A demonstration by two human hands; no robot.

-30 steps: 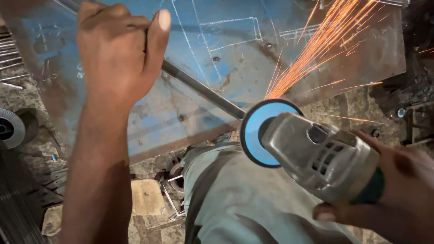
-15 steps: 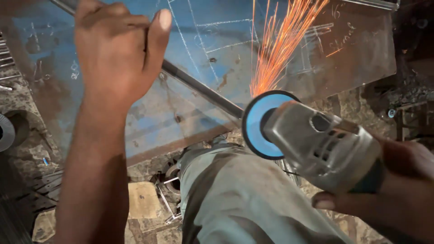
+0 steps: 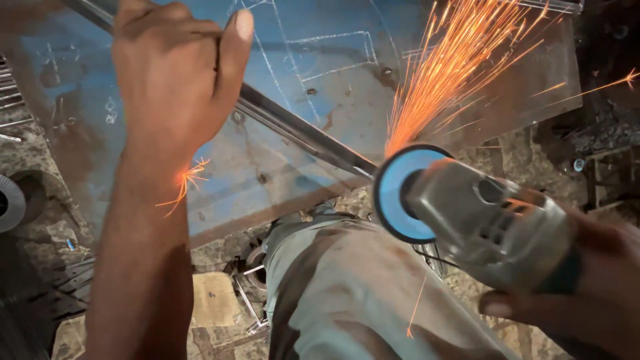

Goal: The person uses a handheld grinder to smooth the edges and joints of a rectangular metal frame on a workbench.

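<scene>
One rusty blue-painted steel sheet [image 3: 293,87] with chalk lines lies flat, filling the top. One long grey steel bar [image 3: 300,137] crosses it diagonally, upper left to lower right. Left hand [image 3: 173,80] fisted round the bar's upper stretch, thumb up. One grey angle grinder [image 3: 487,220], long axis running lower right to upper left, blue disc [image 3: 400,193] at the bar's lower end, one spark fan [image 3: 460,67] flying up. Right hand [image 3: 587,287] clenched round its rear, lower right.
</scene>
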